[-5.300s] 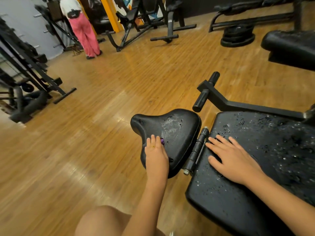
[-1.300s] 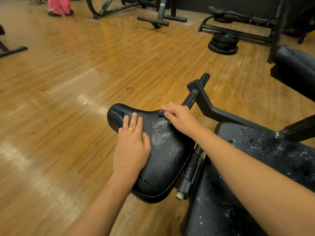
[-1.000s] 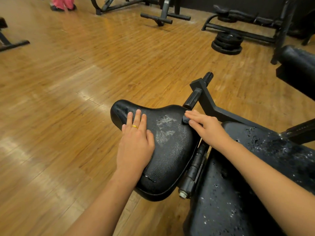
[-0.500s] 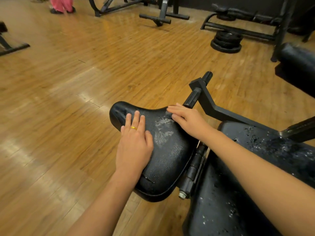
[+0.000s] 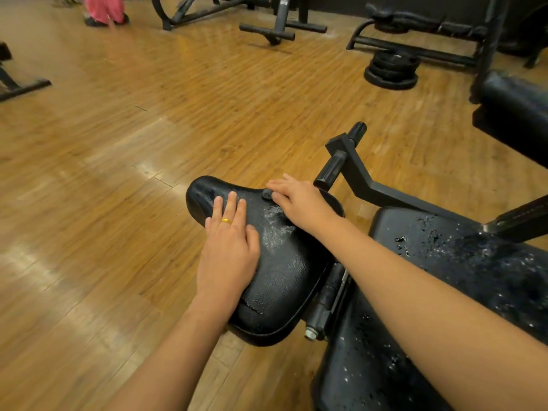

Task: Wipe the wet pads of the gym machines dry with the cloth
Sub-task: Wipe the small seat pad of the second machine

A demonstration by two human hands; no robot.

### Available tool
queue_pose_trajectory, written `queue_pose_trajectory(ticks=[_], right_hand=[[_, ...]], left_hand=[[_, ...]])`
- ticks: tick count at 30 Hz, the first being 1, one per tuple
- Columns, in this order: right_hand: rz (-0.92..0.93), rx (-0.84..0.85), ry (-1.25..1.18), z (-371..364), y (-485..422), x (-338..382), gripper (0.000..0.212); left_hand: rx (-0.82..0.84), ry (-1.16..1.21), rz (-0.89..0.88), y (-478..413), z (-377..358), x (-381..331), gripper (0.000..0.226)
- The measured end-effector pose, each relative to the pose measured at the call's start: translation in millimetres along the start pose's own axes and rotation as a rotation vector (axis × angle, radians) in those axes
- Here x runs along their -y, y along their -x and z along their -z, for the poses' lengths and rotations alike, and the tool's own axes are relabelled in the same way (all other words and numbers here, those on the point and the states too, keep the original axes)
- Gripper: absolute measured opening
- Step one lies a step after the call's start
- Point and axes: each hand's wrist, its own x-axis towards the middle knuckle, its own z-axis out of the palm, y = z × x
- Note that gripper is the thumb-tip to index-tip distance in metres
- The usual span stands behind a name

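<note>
A black seat pad (image 5: 281, 277) with a wet, smeared patch in its middle lies before me. My left hand (image 5: 228, 256), wearing a gold ring, rests flat on the pad's left side with straight fingers. Reaching across to the pad's far edge, my right hand (image 5: 296, 200) lies palm down. A small dark wad of cloth (image 5: 267, 194) peeks out between its thumb and forefinger, and the rest of the cloth is hidden under the hand. To the right lies a larger black pad (image 5: 459, 277) covered in water drops.
A black frame arm with two roller grips (image 5: 344, 155) juts out behind the seat. Stacked weight plates (image 5: 391, 69) and machine bases (image 5: 275, 31) stand on the wooden floor farther back. A person in pink trousers (image 5: 103, 10) stands at the top left. Another black pad (image 5: 516, 114) sits on the right.
My right hand has slid back and forth along the seat pad's far edge and now sits further left. My left hand has stayed flat in place.
</note>
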Motion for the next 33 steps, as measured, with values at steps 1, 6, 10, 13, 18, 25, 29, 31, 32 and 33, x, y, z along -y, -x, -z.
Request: queue_pose_trajectory(ticks=[1, 6, 10, 13, 18, 25, 29, 31, 32, 33], right_hand=[[-0.009, 0.01, -0.005, 0.3, -1.8, 0.9, 0.035], [-0.038, -0.009, -0.022, 12.2, 34.0, -22.5, 0.036], [-0.092, -0.119, -0.077, 16.9, 62.8, -40.5, 0.035], [-0.145, -0.154, -0.056, 10.6, 54.2, -30.2, 0.034], [-0.219, -0.125, 0.016, 9.1, 49.2, -10.3, 0.039], [-0.086, 0.03, 0.245, 2.6, 120.8, 11.4, 0.052], [-0.055, -0.045, 0.148, 4.1, 95.5, -3.9, 0.045], [-0.11, -0.085, 0.075, 0.0, 73.9, -3.6, 0.042], [-0.148, -0.108, 0.042, -1.8, 62.9, -2.3, 0.042], [-0.183, -0.127, 0.03, -2.3, 54.0, -0.4, 0.043]], left_hand=[[0.0, -0.002, 0.001, -0.2, 0.6, -0.5, 0.053], [-0.003, -0.014, -0.007, -1.0, 1.6, -1.1, 0.053], [-0.006, -0.003, -0.007, -1.1, 1.5, -1.4, 0.053], [-0.011, -0.009, -0.012, -1.3, 1.5, -0.2, 0.053], [-0.01, -0.026, -0.02, -0.2, 2.4, -2.0, 0.052], [-0.019, -0.029, -0.018, -0.4, 0.3, -1.6, 0.053], [-0.024, -0.014, -0.014, 0.1, 0.3, -1.1, 0.053], [-0.024, -0.006, -0.013, -0.5, 0.3, -0.7, 0.053], [-0.024, -0.005, -0.014, -0.8, 0.1, -0.6, 0.053], [-0.021, -0.005, -0.014, -0.5, -0.2, -0.9, 0.053]])
